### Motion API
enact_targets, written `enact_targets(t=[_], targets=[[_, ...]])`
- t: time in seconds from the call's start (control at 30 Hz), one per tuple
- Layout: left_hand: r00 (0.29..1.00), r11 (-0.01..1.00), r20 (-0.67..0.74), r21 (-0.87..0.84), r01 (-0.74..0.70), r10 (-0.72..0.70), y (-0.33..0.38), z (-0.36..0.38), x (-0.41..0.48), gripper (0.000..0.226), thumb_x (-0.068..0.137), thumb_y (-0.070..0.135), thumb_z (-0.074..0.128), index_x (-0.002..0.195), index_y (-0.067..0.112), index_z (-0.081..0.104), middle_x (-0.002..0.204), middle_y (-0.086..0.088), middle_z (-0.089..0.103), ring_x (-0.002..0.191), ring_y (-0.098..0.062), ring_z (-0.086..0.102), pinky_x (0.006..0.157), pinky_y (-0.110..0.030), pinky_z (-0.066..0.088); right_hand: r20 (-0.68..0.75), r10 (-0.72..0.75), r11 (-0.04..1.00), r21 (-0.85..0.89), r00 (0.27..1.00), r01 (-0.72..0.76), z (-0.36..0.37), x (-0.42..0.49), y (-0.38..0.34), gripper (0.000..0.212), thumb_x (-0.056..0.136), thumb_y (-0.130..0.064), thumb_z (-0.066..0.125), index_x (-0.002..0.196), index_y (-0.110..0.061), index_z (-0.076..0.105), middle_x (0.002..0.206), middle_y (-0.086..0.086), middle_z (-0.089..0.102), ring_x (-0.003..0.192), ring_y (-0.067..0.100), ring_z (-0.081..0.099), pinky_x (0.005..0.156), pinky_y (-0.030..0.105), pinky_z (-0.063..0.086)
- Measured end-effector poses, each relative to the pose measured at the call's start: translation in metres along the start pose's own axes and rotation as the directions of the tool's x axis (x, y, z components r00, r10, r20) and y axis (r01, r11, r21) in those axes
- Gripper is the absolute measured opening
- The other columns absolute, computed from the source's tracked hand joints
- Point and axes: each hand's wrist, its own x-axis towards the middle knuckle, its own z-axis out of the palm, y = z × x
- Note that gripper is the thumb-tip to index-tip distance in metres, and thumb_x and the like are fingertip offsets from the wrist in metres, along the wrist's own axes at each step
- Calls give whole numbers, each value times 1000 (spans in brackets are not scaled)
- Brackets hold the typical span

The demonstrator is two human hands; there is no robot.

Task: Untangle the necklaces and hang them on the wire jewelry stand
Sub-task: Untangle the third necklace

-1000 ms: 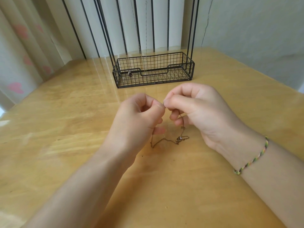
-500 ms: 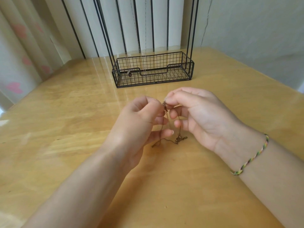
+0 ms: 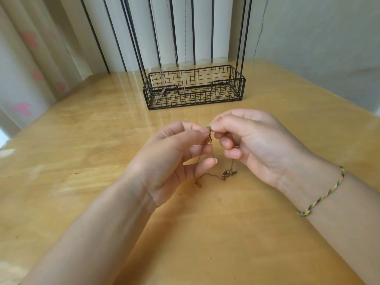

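A thin bronze necklace (image 3: 210, 140) hangs between my two hands above the table. My left hand (image 3: 172, 155) pinches the chain near its clasp with thumb and forefinger. My right hand (image 3: 253, 140) pinches the clasp end from the other side. The rest of the chain droops to the table, where its small pendant (image 3: 228, 173) lies. The black wire jewelry stand (image 3: 194, 88) is at the back of the table, with a basket base and tall uprights. Thin chains hang from it, and a small pendant (image 3: 164, 92) dangles at the basket's left.
The wooden table (image 3: 82, 140) has a glossy top, with its right edge near a pale wall. Curtains with pink shapes hang at the left behind the table. A woven bracelet (image 3: 320, 194) is on my right wrist.
My hands have drawn slightly apart and lower, so the clasp and a short run of chain now show between the fingertips. My left hand's lower fingers have uncurled.
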Motion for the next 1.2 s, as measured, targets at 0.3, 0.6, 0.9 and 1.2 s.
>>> enact_targets(t=[0.3, 0.6, 0.9, 1.2], targets=[[982, 986, -87, 24, -165, 166, -6, 7, 1, 17, 91, 6, 54, 75, 12, 55, 61, 2, 60, 61, -5, 59, 54, -21, 52, 2, 62, 998, 27, 998, -62, 1, 1, 2, 12, 79, -1, 59, 69, -8, 59, 60, 3, 50, 46, 11, 41, 40, 22, 32], [975, 962, -121, 223, -156, 187, -7, 6, 1, 13, 88, 5, 56, 76, 8, 52, 78, -7, 56, 65, -7, 56, 57, -24, 53, 28, 3, 992, -128, 1000, 1, 3, -1, 4, 14, 84, -4, 56, 70, -7, 56, 64, 3, 45, 50, 10, 37, 39, 18, 30], [942, 965, -217, 124, -232, 255, -4, 8, 1, 18, 86, -1, 58, 78, 11, 48, 83, -7, 57, 65, -9, 58, 55, -21, 50, 5, 93, 990, -104, 996, -92, 3, -1, -2, 18, 82, -6, 57, 67, -13, 51, 60, 0, 36, 40, 7, 23, 33, 17, 19], [961, 974, -164, -13, -228, 223, -1, 6, -2, 23, 84, -5, 57, 89, 17, 50, 75, -3, 51, 61, -9, 55, 56, -21, 51, 7, 38, 994, -108, 999, -37, 4, -3, -3, 13, 77, -5, 66, 68, -13, 59, 56, -3, 36, 35, 3, 26, 33, 16, 19]])
